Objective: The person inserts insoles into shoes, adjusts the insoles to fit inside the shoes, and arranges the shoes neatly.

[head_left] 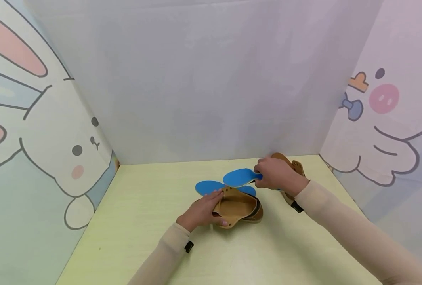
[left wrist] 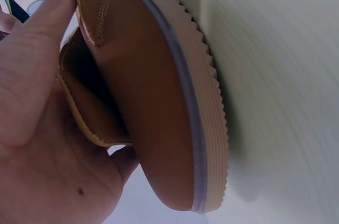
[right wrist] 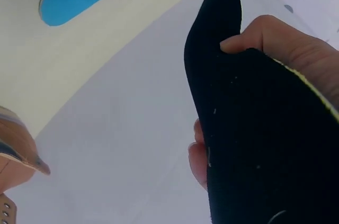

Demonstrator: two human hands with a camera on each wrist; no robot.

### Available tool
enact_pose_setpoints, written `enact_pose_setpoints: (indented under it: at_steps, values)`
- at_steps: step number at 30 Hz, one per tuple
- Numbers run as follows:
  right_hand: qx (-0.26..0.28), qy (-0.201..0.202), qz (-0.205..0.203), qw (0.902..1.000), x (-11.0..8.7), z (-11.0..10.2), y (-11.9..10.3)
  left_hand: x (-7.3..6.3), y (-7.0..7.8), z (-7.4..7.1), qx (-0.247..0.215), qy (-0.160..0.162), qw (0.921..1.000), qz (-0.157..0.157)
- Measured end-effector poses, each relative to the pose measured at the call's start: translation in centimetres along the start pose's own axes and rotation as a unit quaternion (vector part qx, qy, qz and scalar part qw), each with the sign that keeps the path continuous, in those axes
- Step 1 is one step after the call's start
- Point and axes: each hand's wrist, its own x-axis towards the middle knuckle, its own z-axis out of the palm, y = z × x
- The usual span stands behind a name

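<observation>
Currently | our left hand [head_left: 203, 211] grips the nearer brown shoe [head_left: 236, 208] at its flaps [head_left: 235, 221], short of the far edge of the worktop [head_left: 139, 206] | our right hand [head_left: 273, 173] pinches a blue insole [head_left: 238, 177], raised nearby | risk, we judge: a slack pinch could let the insole twist and snag a flap

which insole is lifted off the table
The insole in the right hand: it's raised, while the other insole lies on the table behind the shoe the left hand holds.
</observation>
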Motion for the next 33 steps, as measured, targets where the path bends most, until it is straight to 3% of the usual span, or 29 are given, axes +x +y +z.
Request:
enact_pose_setpoints:
  at_steps: [9,15,21,33]
  values:
    - [-0.027,-0.013,-0.042,0.9987,-1.9,-0.4,-1.5,-0.2,-0.3,0.3,0.001,0.0,1.0,-0.002]
    - [-0.018,-0.04,-0.048,0.9979,-2.4,-0.2,-2.4,-0.2,-0.3,0.3,-0.001,0.0,1.0,-0.005]
    - [-0.017,-0.058,-0.054,0.9967,-2.4,0.3,-3.3,0.0,-0.3,0.5,0.006,-0.003,1.0,-0.005]
    - [-0.067,-0.07,-0.089,0.9913,-0.8,1.9,-5.0,0.2,-0.3,0.2,0.004,-0.004,1.0,-0.008]
